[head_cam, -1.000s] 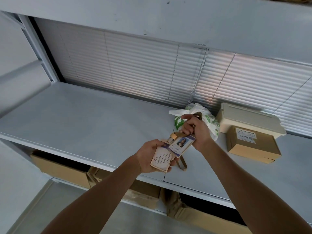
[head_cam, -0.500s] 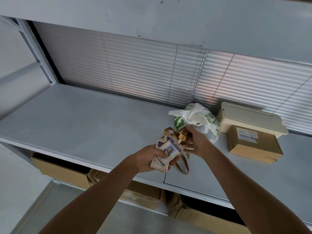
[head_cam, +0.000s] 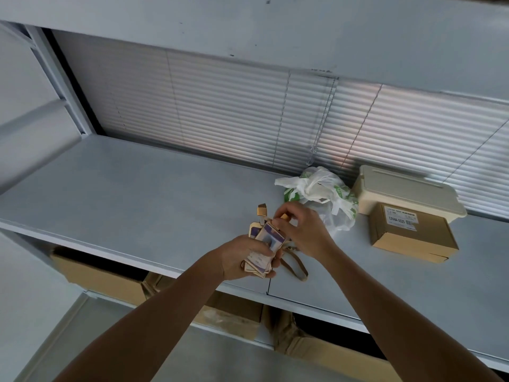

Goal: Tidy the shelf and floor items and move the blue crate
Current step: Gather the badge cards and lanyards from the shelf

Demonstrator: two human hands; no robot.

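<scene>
The left hand (head_cam: 242, 257) is closed around a loose stack of badges (head_cam: 263, 248), fanned rather than squared, held just above the front of the shelf (head_cam: 137, 205). The right hand (head_cam: 301, 230) has its fingertips pinched on the clips at the top of the stack, and a tan strap (head_cam: 296, 267) hangs from the bundle in a loop that trails down to the shelf. The likeliest slip, as I judge it, is the fanned badges sliding out of the left grip while the right fiddles with the clips; they would drop past the shelf edge toward the floor. The hanging strap could also snag on the shelf lip or drag a badge loose if the bundle is lifted quickly. Just behind the right hand sits a crumpled white and green bag (head_cam: 321, 193), close enough that a reach back could knock it against the lidded cream box (head_cam: 405, 188), which stands beside it with a labelled carton (head_cam: 410, 232) in front. The blue crate is nowhere in view, so that part of the task looks not yet begun. The shelf is a smooth, pale grey metal board, bare over its whole left half, with another board overhead. Closed blinds (head_cam: 234, 111) fill the back, letting in dim light. Brown cardboard boxes (head_cam: 102, 277) crowd the level below.
</scene>
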